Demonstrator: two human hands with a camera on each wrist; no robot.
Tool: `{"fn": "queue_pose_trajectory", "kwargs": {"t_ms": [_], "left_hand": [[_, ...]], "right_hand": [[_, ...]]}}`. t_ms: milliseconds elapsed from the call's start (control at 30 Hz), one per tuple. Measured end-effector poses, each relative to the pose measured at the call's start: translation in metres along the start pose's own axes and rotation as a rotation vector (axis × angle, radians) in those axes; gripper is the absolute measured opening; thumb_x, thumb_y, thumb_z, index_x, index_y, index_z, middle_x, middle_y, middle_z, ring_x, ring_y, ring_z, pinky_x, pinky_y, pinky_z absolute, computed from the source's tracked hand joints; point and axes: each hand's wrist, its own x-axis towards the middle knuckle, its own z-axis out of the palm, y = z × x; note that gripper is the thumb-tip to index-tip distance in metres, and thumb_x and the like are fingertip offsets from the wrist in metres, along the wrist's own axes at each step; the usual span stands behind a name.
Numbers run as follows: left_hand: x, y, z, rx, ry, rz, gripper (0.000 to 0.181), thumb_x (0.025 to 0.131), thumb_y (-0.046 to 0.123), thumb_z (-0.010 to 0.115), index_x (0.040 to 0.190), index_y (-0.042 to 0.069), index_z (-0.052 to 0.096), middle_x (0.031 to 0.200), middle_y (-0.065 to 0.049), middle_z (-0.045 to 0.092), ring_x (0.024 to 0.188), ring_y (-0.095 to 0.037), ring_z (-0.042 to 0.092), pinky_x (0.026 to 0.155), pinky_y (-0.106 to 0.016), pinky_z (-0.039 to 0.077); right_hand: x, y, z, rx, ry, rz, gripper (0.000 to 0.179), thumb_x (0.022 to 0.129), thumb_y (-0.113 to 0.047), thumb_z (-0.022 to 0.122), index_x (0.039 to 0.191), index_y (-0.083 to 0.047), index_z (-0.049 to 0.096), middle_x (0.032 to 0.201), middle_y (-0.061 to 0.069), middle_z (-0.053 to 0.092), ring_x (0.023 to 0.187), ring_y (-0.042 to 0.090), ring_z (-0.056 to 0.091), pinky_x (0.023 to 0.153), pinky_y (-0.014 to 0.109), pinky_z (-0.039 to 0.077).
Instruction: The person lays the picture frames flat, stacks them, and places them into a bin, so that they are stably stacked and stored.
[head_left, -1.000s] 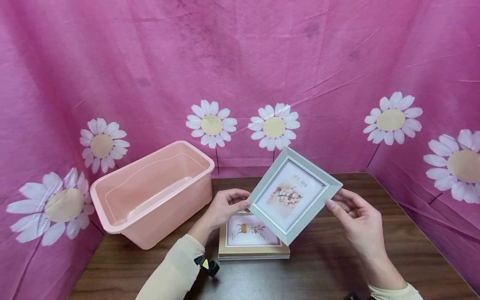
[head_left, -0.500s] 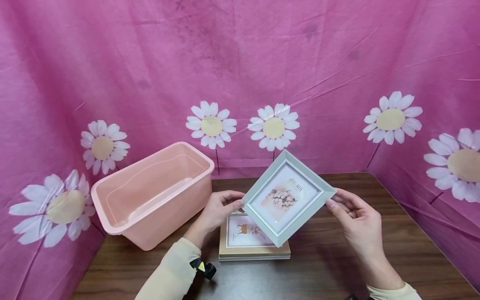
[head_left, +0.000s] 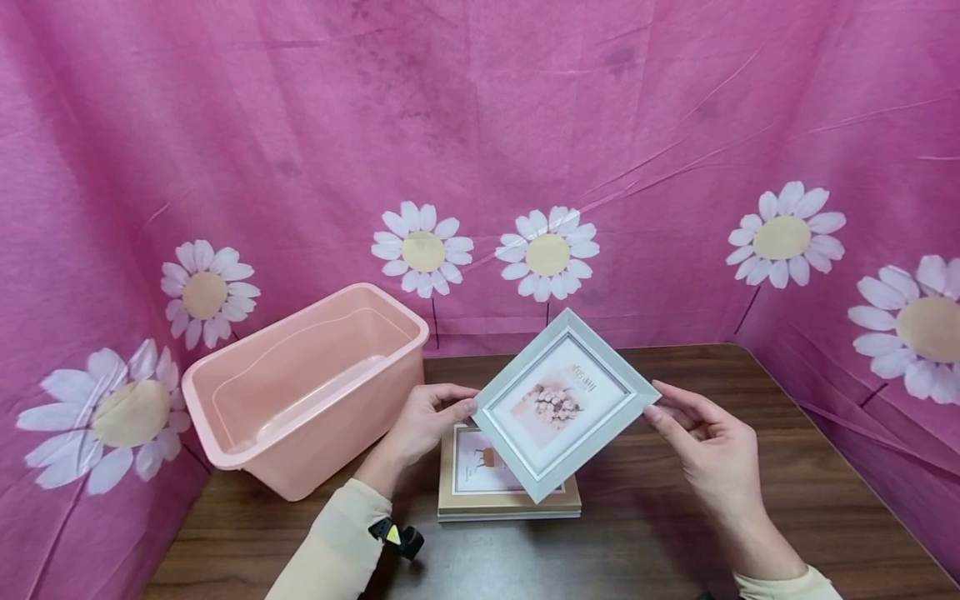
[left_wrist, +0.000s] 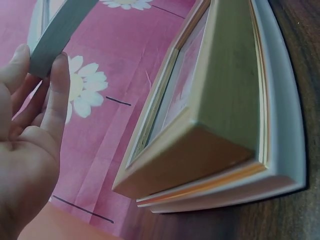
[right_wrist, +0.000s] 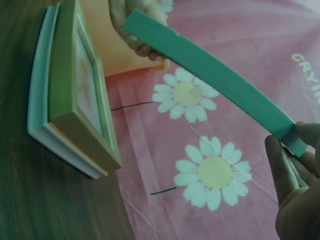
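A pale grey-green picture frame (head_left: 600,454) with a pink flower print hangs above the table, turned so its corners point up and down in the head view. My left hand (head_left: 423,425) pinches its left corner between thumb and fingers. At the opposite corner, my right hand (head_left: 712,454) pinches it the same way. Below it lies a gold picture frame (head_left: 487,502) with a deer print, partly covered in the head view. The gold one rests on a pale frame (left_wrist: 282,100), seen edge-on in the left wrist view.
A pink plastic tub (head_left: 360,425) stands at the left of the wooden table (head_left: 825,492), its inside showing bare. Behind rises a magenta cloth (head_left: 480,125) printed with daisies. A black strap device (head_left: 397,537) sits on the left wrist.
Both hands have shifted left and slightly down with the grey-green frame. It covers more of the deer print in the head view. The tub and the stacked frames stay put.
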Motion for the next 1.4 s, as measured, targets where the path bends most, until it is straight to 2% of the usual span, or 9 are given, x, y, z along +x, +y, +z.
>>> {"fn": "queue_pose_trajectory", "kwargs": {"t_ms": [233, 400, 567, 667, 733, 900, 1033, 1267, 1400], "left_hand": [[-0.002, -0.005, -0.003, -0.097, 0.079, -0.007, 0.021, 0.101, -0.002, 0.07, 0.112, -0.02, 0.07, 0.091, -0.011, 0.08, 0.075, -0.008, 0.074, 0.076, -0.029, 0.065], [-0.006, -0.003, -0.005, -0.073, 0.146, -0.05, 0.022, 0.103, 0.001, 0.069, 0.113, -0.018, 0.073, 0.095, -0.017, 0.08, 0.078, -0.012, 0.075, 0.079, -0.034, 0.067], [-0.013, 0.0, -0.01, -0.073, 0.108, -0.088, 0.027, 0.106, 0.005, 0.066, 0.124, -0.015, 0.072, 0.106, -0.02, 0.08, 0.088, -0.012, 0.076, 0.09, -0.032, 0.065], [-0.017, -0.002, -0.013, -0.124, 0.061, -0.073, 0.031, 0.107, 0.0, 0.062, 0.131, -0.019, 0.066, 0.109, -0.011, 0.081, 0.092, -0.009, 0.076, 0.093, -0.031, 0.064], [-0.019, -0.003, -0.014, -0.15, 0.056, -0.053, 0.033, 0.106, -0.002, 0.06, 0.133, -0.022, 0.062, 0.106, -0.001, 0.081, 0.091, -0.007, 0.074, 0.092, -0.03, 0.064], [-0.02, -0.004, -0.015, -0.16, 0.13, -0.036, 0.035, 0.105, -0.002, 0.062, 0.134, -0.022, 0.062, 0.096, 0.016, 0.078, 0.089, -0.005, 0.072, 0.086, -0.025, 0.063], [-0.02, -0.004, -0.014, -0.175, 0.162, -0.046, 0.035, 0.105, -0.002, 0.061, 0.133, -0.023, 0.061, 0.094, 0.015, 0.078, 0.087, -0.008, 0.074, 0.085, -0.028, 0.064], [-0.02, -0.004, -0.013, -0.176, 0.241, -0.114, 0.032, 0.105, 0.0, 0.064, 0.132, -0.018, 0.066, 0.096, 0.005, 0.08, 0.086, -0.013, 0.075, 0.087, -0.034, 0.065], [-0.019, -0.006, -0.013, -0.187, 0.305, -0.128, 0.032, 0.104, -0.002, 0.065, 0.131, -0.018, 0.067, 0.092, 0.008, 0.08, 0.082, -0.009, 0.073, 0.083, -0.029, 0.064]], "right_hand": [[-0.005, 0.008, -0.001, 0.054, -0.079, -0.026, 0.033, 0.088, 0.021, 0.074, 0.121, 0.018, 0.072, 0.098, -0.004, 0.085, 0.085, 0.003, 0.079, 0.076, 0.014, 0.061], [-0.009, 0.013, 0.001, -0.025, -0.109, -0.062, 0.03, 0.087, 0.021, 0.075, 0.117, 0.016, 0.074, 0.101, -0.007, 0.085, 0.086, 0.002, 0.079, 0.074, 0.015, 0.061], [-0.01, 0.017, 0.003, -0.061, -0.094, -0.095, 0.029, 0.086, 0.022, 0.076, 0.114, 0.017, 0.075, 0.103, -0.009, 0.084, 0.088, 0.0, 0.079, 0.075, 0.014, 0.061], [-0.011, 0.018, 0.004, -0.065, -0.081, -0.094, 0.028, 0.086, 0.022, 0.076, 0.113, 0.017, 0.075, 0.105, -0.009, 0.084, 0.09, 0.0, 0.079, 0.076, 0.013, 0.06], [-0.012, 0.019, 0.005, -0.085, -0.074, -0.087, 0.028, 0.086, 0.021, 0.076, 0.113, 0.016, 0.076, 0.106, -0.01, 0.083, 0.09, -0.001, 0.078, 0.076, 0.012, 0.06], [-0.016, 0.024, 0.01, -0.057, -0.087, -0.099, 0.027, 0.086, 0.022, 0.075, 0.112, 0.016, 0.076, 0.111, -0.007, 0.083, 0.096, 0.001, 0.078, 0.078, 0.012, 0.06], [-0.019, 0.026, 0.013, -0.048, -0.1, -0.12, 0.025, 0.085, 0.024, 0.075, 0.109, 0.018, 0.076, 0.112, -0.005, 0.083, 0.098, 0.003, 0.078, 0.079, 0.013, 0.06], [-0.023, 0.024, 0.014, -0.201, -0.129, -0.096, 0.03, 0.085, 0.016, 0.081, 0.114, 0.008, 0.079, 0.106, -0.014, 0.082, 0.091, -0.002, 0.077, 0.075, 0.013, 0.06], [-0.027, 0.026, 0.015, -0.251, -0.151, -0.113, 0.029, 0.085, 0.014, 0.082, 0.112, 0.004, 0.081, 0.106, -0.017, 0.081, 0.091, -0.004, 0.075, 0.073, 0.013, 0.059]]}}
